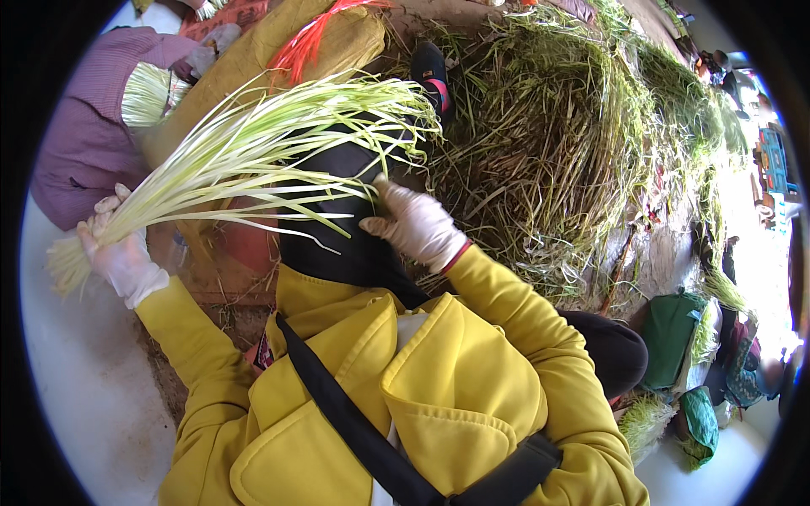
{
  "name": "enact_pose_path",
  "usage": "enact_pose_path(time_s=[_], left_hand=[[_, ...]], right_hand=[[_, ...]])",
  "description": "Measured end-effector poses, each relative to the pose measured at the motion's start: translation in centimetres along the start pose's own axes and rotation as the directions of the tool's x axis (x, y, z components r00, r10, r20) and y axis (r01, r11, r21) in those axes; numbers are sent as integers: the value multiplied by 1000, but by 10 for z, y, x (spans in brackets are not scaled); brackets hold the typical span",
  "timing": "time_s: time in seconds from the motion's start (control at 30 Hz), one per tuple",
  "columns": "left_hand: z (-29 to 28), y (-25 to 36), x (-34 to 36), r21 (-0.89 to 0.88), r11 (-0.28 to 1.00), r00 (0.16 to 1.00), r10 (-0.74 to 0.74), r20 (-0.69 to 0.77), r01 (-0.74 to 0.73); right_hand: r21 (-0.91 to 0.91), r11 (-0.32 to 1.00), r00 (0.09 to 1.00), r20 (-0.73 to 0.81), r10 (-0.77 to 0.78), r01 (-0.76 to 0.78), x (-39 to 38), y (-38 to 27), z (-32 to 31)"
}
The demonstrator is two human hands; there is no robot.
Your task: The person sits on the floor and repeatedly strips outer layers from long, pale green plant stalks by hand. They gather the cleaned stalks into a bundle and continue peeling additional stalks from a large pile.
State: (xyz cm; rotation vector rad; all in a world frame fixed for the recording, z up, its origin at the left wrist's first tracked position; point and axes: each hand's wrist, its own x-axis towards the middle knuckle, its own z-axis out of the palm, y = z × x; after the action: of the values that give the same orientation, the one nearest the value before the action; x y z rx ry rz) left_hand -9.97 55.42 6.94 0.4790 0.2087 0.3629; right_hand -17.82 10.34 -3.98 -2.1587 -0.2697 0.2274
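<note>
My left hand (126, 253), in a thin whitish glove, is closed round the pale root end of a bunch of garlic chives (253, 164). The bunch slants up to the right, its long white-to-green leaves fanning out over my dark trouser leg. Several leaves droop loose along its lower side. Also gloved, my right hand (419, 223) is beside these drooping leaves, its fingers curled in. One leaf tip meets its forefinger; whether anything is pinched there is hidden.
A broad heap of loose leaves and straw (540, 160) covers the ground ahead right. Red plastic strands (312, 42) lie on a yellowish-brown bundle (346, 40). A purple cloth (89, 118) partly covers more pale stalks (150, 94). Green bags (671, 337) stand at right.
</note>
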Motion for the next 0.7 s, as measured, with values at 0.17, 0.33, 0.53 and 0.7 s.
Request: enact_pose_path(time_s=[0.17,0.33,0.53,0.7], left_hand=[[14,-9,-16,84,993,996,87,24,-88],[11,-21,-22,-78,997,993,0,115,9],[15,-24,-18,-86,996,992,-16,125,27],[16,-30,-17,-73,996,999,48,23,-46]], right_hand=[[-210,977,999,30,-36,42,-4,21,18],[-573,818,914,300,272,-56,9,68,24],[-515,793,937,-65,343,-326,-4,94,-44],[-159,981,975,-173,-137,110,18,40,-36]])
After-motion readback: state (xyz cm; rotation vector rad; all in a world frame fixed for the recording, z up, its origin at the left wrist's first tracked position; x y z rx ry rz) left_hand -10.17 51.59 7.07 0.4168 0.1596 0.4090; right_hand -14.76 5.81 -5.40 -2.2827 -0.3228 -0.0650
